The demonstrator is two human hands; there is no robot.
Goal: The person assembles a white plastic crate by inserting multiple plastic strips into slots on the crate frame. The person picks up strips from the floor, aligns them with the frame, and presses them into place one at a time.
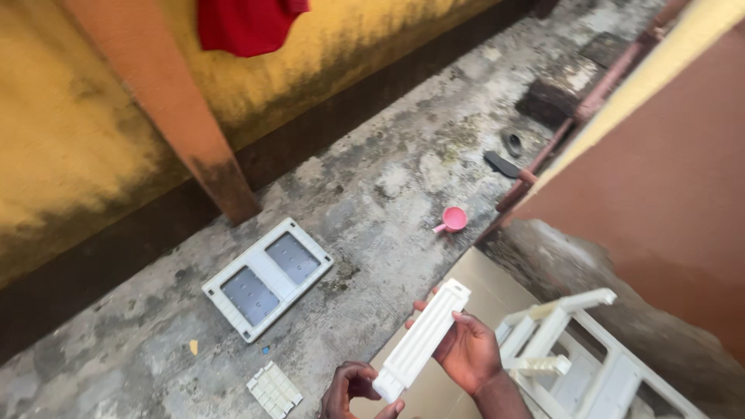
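Lying flat on the stained concrete floor (372,194) at the left, a white rectangular panel (268,278) with two grey dimpled windows, near the base of an orange post (182,116); nearer the bottom edge, a small white grid piece (274,387), well apart from the hands. At the bottom centre, held over a sheet of cardboard (485,291), a long white slotted plastic strip (422,339), tilted up to the right. Left hand (355,390) curled at the strip's lower end, fingers bent round the corner, thumb tip showing below it. Right hand (468,351) cupped behind the strip's middle, fingers wrapped round its far edge, so both hands closed on it. Best handled, judging from its length and thinness, with both grips kept as spread as now, the lower end pinched lightly and the middle supported from behind, avoiding any twist that might flex the slots. To the right, just beside the right wrist, a white plastic frame (578,349) of bars leaning against the wall. Further off, beside a reddish pipe, a small pink cup (453,219) with a handle, on its side, mouth toward the camera; nothing visible inside. Beyond it, a dark flat object (503,164), too small to identify.
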